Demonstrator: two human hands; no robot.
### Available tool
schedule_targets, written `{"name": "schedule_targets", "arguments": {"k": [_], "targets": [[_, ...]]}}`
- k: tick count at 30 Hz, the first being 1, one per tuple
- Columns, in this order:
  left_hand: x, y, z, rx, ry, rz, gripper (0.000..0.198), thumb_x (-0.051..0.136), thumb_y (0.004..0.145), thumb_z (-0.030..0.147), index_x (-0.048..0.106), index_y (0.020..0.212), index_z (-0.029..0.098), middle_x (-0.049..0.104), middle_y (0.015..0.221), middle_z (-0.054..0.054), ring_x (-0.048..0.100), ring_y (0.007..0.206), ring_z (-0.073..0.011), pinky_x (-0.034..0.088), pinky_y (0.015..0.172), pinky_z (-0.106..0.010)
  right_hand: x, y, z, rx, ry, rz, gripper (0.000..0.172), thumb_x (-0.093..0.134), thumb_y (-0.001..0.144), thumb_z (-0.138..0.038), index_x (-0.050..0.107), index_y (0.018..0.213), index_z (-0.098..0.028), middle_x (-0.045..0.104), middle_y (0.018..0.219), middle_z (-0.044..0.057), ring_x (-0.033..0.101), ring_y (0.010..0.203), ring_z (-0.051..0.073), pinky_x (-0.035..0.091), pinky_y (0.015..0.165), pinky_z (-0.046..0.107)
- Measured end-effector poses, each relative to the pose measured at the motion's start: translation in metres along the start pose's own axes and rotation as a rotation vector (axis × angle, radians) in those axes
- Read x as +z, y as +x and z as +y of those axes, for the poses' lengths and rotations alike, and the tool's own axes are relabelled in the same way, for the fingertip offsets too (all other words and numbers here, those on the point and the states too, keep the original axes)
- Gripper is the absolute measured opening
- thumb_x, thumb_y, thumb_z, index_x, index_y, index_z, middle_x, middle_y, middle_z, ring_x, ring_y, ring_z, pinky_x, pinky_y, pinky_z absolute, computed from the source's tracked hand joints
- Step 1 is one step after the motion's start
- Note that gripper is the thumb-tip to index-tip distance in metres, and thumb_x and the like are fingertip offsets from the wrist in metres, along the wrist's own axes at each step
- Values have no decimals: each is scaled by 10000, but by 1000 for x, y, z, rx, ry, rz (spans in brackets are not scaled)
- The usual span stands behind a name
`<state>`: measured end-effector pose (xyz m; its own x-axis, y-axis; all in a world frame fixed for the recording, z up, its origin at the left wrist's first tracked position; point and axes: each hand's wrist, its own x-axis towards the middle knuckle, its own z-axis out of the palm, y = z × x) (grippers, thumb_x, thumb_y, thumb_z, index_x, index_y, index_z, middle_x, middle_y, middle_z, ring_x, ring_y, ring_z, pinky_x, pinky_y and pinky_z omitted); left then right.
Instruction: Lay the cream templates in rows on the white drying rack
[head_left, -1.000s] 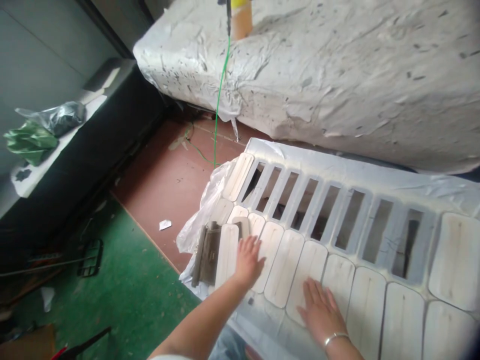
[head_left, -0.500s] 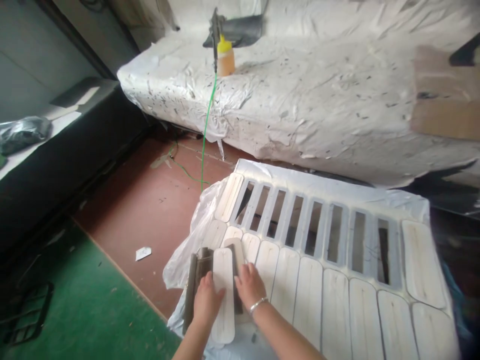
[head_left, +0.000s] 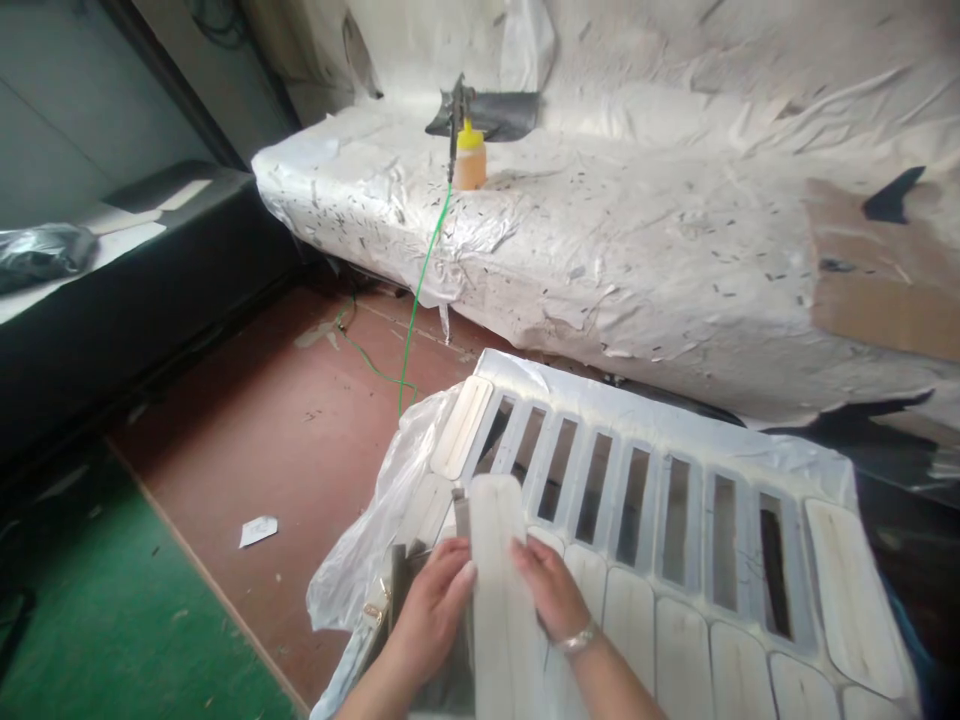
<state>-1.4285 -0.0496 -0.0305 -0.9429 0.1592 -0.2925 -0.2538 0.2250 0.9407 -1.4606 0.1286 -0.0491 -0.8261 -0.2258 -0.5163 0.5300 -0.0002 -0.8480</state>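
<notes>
Pale slat (head_left: 496, 590) at lower centre of frame. Left hand (head_left: 441, 605) and right hand (head_left: 553, 590) grip opposite long edges, fingers partly curled round it, presumably to keep it steady. Slotted board (head_left: 645, 418) just beyond, lower right.

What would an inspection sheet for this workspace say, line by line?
Surface: slotted board with pale rounded panels on it.
Job's things: pale strip; dark item beside it, partly hidden.
Clutter: paper scrap on the brown flooring; yellow-capped bottle and cardboard on the covered bench.
Hands: left hand and right hand touch the strip's opposite long edges.
Cables: green line runs from a dark tool beside the bottle down to the flooring.
Surroundings: green floor at left; dark plastic bag farther back.
</notes>
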Motion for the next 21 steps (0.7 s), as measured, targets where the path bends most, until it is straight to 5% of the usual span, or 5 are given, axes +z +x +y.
{"name": "schedule_targets", "arguments": {"k": [3,6,11,14,21], "targets": [[0,47,-2,84,52,-94,456,343,922,455,578,1187,169,391,1378,-92,326,1296,-203,224,1103,-325,-19,45,-29,-13,-50,303,417,521,758,-529,666,879,-157,673,919,91,560,1051,257,435,912,342],[3,86,-13,102,37,-155,525,307,920,491,548,1240,152,440,1355,-92,337,1297,-212,230,1103,-330,-36,92,-41,-52,-66,418,291,513,748,-422,671,767,-179,673,985,83,507,1151,235,407,960,300],[4,137,-34,-79,-53,-102,622,275,877,602,642,1032,125,650,971,-93,580,960,-231,450,854,-297,-50,155,-41,16,-30,550,329,551,737,-422,648,846,-127,684,900,94,621,916,218,477,807,290],[-2,165,-49,-213,-112,-125,673,253,854,651,651,852,108,621,690,-79,575,651,-187,463,639,-285,-50,185,-42,20,-152,591,402,550,734,-454,644,892,-97,677,890,100,621,872,210,473,744,273],[-8,187,-68,-291,-301,-208,688,378,815,677,649,1046,88,642,1048,-121,588,969,-220,444,876,-321,-52,204,-43,-10,-324,669,435,540,684,-537,619,759,-116,633,724,62,570,774,201,417,643,265]]}}
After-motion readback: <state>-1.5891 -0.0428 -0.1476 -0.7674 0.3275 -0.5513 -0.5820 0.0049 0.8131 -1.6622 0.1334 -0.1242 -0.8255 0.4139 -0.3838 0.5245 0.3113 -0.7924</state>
